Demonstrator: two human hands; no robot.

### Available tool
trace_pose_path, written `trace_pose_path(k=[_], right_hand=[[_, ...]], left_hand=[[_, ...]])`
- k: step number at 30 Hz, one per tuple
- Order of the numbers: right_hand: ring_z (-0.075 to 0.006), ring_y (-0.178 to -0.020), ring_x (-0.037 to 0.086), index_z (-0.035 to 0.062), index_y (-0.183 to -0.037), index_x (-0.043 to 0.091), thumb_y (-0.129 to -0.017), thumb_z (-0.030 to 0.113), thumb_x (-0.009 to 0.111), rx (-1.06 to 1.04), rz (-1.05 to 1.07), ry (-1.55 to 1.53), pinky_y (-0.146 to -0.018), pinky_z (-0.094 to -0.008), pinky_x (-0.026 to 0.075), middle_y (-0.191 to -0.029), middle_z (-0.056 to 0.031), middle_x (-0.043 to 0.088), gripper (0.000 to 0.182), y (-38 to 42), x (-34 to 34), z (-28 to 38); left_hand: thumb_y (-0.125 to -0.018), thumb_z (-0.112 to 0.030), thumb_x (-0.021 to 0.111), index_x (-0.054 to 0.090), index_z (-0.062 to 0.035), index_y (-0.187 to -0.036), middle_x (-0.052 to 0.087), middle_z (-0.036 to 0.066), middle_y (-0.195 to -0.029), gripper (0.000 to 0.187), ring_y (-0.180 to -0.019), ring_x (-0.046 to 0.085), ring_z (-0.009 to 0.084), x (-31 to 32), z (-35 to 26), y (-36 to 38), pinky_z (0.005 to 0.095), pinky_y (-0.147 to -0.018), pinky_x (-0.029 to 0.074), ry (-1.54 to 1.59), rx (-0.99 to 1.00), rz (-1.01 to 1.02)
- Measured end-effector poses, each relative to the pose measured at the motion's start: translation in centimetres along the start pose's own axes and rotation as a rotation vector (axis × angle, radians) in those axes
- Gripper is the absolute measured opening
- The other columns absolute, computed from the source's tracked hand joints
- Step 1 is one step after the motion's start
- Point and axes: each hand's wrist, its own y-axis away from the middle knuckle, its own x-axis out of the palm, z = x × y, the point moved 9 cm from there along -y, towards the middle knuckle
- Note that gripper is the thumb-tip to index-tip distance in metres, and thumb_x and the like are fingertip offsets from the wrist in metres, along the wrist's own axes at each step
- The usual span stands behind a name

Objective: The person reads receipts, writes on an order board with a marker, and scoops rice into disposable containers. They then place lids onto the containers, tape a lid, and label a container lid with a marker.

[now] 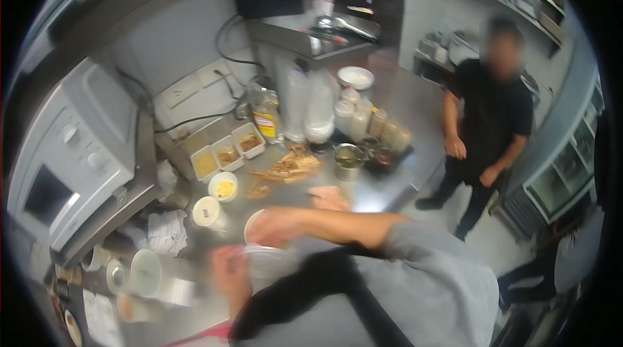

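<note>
Sitting just beyond the hands, which are marking the middle of the clock, a round white container [251, 225] is showing only part of its rim. The right hand [276, 227] is lying over it—its fingers are blurring, so I cannot tell whether they are apart or together. The left hand [230, 274] is curling beside a pale plastic piece [267, 261], though whether its fingers are gripping that piece I cannot tell. At ten o'clock a lidded cup [208, 212] is standing close by; at eleven a white bowl [224, 187] is holding something yellow. Shredded brown food [290, 167] is lying loose at one o'clock, short of the squeeze bottles [359, 125]. Well apart, at two o'clock—beyond the steel counter [425, 104]—a person in black [493, 100] is standing.
</note>
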Motion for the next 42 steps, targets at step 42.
trace_pose_path(k=[42], right_hand=[[-0.0066,-0.066,0.047,0.0028,-0.086,0.056,-0.089,0.014,0.056,-0.251,-0.235,0.842,-0.058,-0.0245,0.04,-0.07,0.0019,0.054,0.011,10.1,-1.6,6.6]], left_hand=[[-0.075,-0.017,0.061,0.058,-0.0081,-0.094,0.054,0.006,-0.099,0.021,-0.099,0.053,0.0239,11.2,-13.8,-2.6,0.0369,-0.081,0.044,-0.728,0.815,0.595]])
